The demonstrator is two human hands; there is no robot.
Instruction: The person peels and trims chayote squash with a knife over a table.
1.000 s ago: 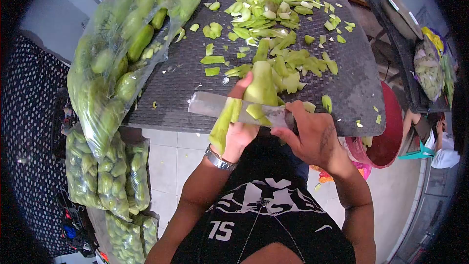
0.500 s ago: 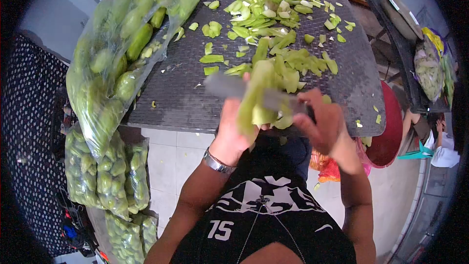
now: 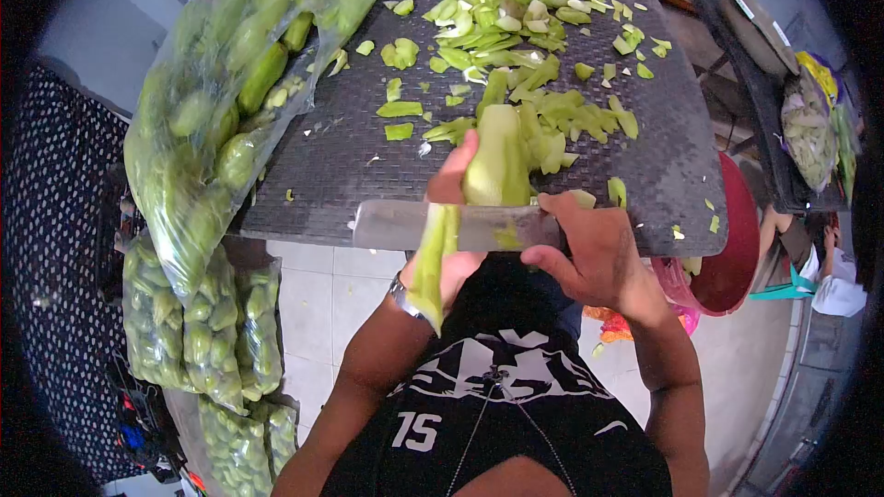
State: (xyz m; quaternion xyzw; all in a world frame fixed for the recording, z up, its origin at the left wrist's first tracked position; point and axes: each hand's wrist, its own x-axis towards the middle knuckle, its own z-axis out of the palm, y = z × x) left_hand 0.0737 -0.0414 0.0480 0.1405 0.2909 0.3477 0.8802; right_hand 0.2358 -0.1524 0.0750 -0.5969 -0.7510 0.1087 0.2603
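My left hand (image 3: 459, 269) is closed around a partly peeled, pale green vegetable (image 3: 498, 161) that looks like a chayote, the thumb along its left side. My right hand (image 3: 594, 253) grips a wide-bladed knife (image 3: 391, 225), its handle hidden in the fingers. The blade lies crosswise at the vegetable's near end, over my left hand. A long strip of green peel (image 3: 427, 271) hangs over the blade. Just beyond, cut green pieces (image 3: 580, 115) lie on the dark woven-pattern table (image 3: 331, 175), with a larger heap of slices (image 3: 506, 14) farther back.
A large clear plastic bag (image 3: 198, 120) of whole green vegetables rests at the table's left edge. More filled bags (image 3: 207, 331) stand below it. At the right is a red tub (image 3: 737, 248); beyond it are a black stand (image 3: 750, 101) with bagged produce and part of another person (image 3: 838, 281).
The knife has come down toward me, from across the vegetable to its near end, with a peel strip now draped over it. The vegetable stands more upright in my left hand.
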